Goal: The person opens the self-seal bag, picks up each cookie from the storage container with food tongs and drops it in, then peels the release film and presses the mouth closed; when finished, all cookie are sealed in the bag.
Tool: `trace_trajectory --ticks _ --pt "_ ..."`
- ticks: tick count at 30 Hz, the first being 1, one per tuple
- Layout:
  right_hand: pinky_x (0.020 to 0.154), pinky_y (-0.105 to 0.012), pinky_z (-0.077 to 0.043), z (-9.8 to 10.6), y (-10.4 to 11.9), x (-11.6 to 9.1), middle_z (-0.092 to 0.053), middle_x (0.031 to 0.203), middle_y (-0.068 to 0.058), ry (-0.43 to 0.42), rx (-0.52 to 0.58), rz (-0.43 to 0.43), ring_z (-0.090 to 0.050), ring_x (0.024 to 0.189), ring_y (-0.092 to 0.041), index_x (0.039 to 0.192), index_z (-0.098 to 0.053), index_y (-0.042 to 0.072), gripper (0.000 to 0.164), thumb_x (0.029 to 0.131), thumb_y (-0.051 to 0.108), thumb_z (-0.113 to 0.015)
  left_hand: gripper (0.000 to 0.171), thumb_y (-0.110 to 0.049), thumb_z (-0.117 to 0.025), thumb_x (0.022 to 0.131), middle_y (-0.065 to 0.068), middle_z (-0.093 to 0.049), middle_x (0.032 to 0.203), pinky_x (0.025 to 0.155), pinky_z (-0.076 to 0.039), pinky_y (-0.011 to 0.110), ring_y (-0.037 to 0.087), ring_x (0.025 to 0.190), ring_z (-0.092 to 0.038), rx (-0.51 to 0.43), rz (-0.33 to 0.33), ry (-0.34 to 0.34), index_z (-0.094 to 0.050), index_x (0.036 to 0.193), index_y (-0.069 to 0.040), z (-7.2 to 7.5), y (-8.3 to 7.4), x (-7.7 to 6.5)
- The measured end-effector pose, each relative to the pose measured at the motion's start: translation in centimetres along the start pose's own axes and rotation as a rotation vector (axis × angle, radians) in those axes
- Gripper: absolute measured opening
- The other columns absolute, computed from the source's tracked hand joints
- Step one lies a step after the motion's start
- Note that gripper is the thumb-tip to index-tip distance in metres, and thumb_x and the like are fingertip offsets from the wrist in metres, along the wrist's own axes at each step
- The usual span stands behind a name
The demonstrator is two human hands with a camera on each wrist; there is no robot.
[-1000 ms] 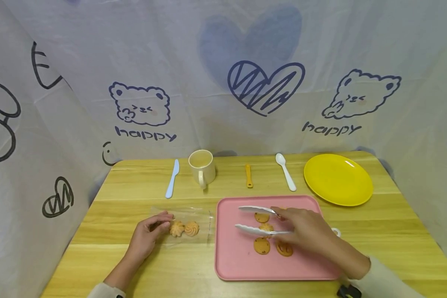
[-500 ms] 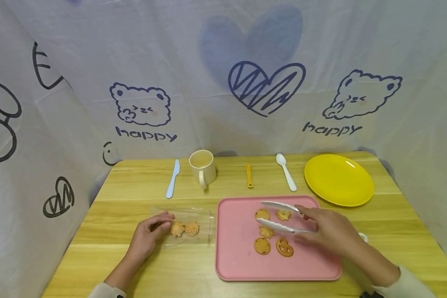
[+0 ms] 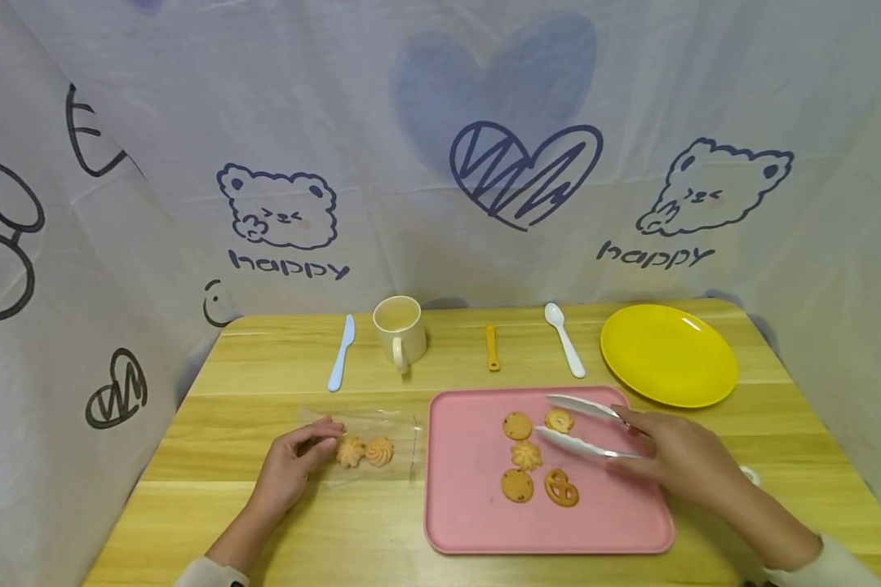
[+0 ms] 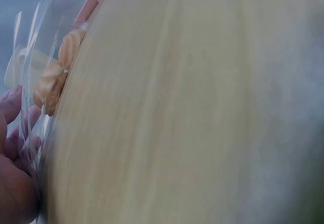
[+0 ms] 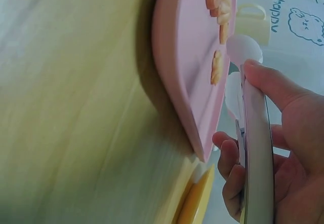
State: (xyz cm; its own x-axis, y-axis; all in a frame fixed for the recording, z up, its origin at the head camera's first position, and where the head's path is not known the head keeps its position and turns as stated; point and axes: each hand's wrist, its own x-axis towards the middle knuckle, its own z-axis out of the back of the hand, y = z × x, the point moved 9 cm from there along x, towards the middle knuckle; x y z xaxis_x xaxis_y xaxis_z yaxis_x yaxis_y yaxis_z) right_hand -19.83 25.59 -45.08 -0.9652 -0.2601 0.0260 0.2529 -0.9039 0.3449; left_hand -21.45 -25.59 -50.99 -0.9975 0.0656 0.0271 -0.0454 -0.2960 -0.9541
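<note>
My left hand (image 3: 289, 465) pinches the left end of a clear plastic bag (image 3: 401, 471), which lies on the table. Inside the bag are two swirled butter cookies (image 3: 378, 451). My right hand (image 3: 679, 456) grips a pair of tongs (image 3: 576, 444) over the right half of the pink tray (image 3: 470, 522). The tongs' two tips stand apart with nothing between them. On the tray lie two round cookies with dark bits (image 3: 517, 485), a star-shaped cookie (image 3: 526, 455), a ring-shaped cookie (image 3: 559, 421) beneath the tongs, and a pretzel (image 3: 561, 487).
Along the back of the table are a pale blue knife (image 3: 342, 352), a cream mug (image 3: 400, 334), a small orange handle-like piece (image 3: 491, 348) and a white spoon (image 3: 564, 338). A yellow plate (image 3: 668, 355) sits behind the tray's right corner. White cloth hangs behind.
My right hand has moved rightward with the tongs, uncovering the ring-shaped cookie and the pretzel. My left hand and the bag have stayed in place.
</note>
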Motion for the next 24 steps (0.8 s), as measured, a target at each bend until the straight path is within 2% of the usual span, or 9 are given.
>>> trace_trajectory --ticks 5,10,13,16,24 --pt "0.056 -0.03 -0.035 -0.24 -0.45 -0.12 -0.048 0.07 0.007 0.015 -0.001 -0.013 -0.041 0.064 -0.012 0.143 -0.063 0.012 0.084 0.078 0.061 -0.084 0.021 -0.009 -0.068 0.099 0.021 -0.07 0.128 0.108 -0.041 0.008 0.033 0.145 -0.043 0.006 0.002 -0.003 -0.075 0.115 0.004 0.02 0.05 0.06" --pt "0.057 -0.03 -0.034 -0.36 -0.53 -0.11 -0.044 0.068 0.007 0.027 -0.013 -0.015 -0.041 0.064 -0.013 0.143 -0.063 0.011 0.084 0.078 0.06 -0.084 0.021 -0.009 -0.069 0.099 0.02 -0.07 0.128 0.107 -0.042 0.008 0.025 0.143 -0.046 0.011 -0.001 -0.005 -0.075 0.114 0.004 0.04 0.0 0.05" --pt "0.059 -0.031 -0.036 -0.38 -0.52 -0.1 -0.046 0.069 0.007 0.032 -0.027 -0.014 -0.043 0.066 -0.014 0.141 -0.064 0.01 0.082 0.078 0.059 -0.084 0.021 -0.009 -0.068 0.099 0.021 -0.069 0.129 0.107 -0.042 0.008 0.02 0.142 -0.048 0.007 -0.004 -0.002 -0.075 0.114 0.004 0.01 -0.03 0.02" --pt "0.059 -0.033 -0.038 -0.36 -0.6 -0.05 -0.053 0.074 0.006 0.032 -0.041 -0.009 -0.045 0.069 -0.015 0.14 -0.065 0.01 0.082 0.079 0.061 -0.083 0.021 -0.009 -0.068 0.099 0.02 -0.07 0.129 0.107 -0.042 0.008 0.019 0.142 -0.048 0.008 -0.004 -0.001 -0.075 0.114 0.003 0.01 0.02 0.03" --pt "0.061 -0.035 -0.044 -0.3 -0.6 0.1 -0.062 0.081 0.007 0.025 -0.063 0.005 -0.048 0.071 -0.015 0.136 -0.068 0.01 0.076 0.08 0.059 -0.083 0.021 -0.009 -0.068 0.099 0.019 -0.07 0.128 0.107 -0.041 0.007 0.031 0.145 -0.044 0.02 -0.001 -0.008 -0.075 0.116 0.002 0.02 0.06 0.07"
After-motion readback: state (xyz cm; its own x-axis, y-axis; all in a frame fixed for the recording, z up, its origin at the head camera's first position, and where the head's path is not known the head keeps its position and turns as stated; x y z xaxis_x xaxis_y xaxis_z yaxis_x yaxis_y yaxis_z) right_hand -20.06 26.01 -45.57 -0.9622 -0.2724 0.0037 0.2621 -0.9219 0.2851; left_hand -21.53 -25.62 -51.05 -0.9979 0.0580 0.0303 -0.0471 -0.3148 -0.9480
